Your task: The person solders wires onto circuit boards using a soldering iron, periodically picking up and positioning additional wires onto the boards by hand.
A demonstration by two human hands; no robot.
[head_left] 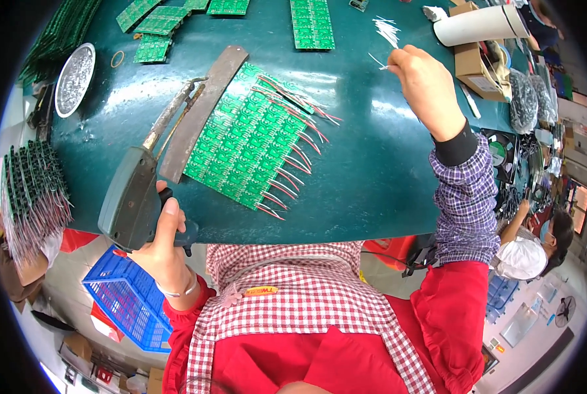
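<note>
My left hand [164, 253] is wrapped round the handle of a grey-green soldering gun [129, 200] at the table's near left. The gun's long metal tip points up and away, reaching over a dark flat bar [204, 111]. That bar lies along the left edge of a green circuit board panel [237, 148], whose right side carries a row of red and white wires [298, 157]. Farther right, my right hand [426, 88] pinches a thin white wire [376, 61] between thumb and fingertips. Just beyond it lies a small pile of white wires [386, 31].
More green board panels [312, 25] lie at the back. A round dish [75, 80] and stacked wired boards [34, 197] are on the left. A white cylinder [480, 25] and a cardboard box [480, 72] stand back right. A blue crate [126, 299] sits below; another person [530, 249] sits far right.
</note>
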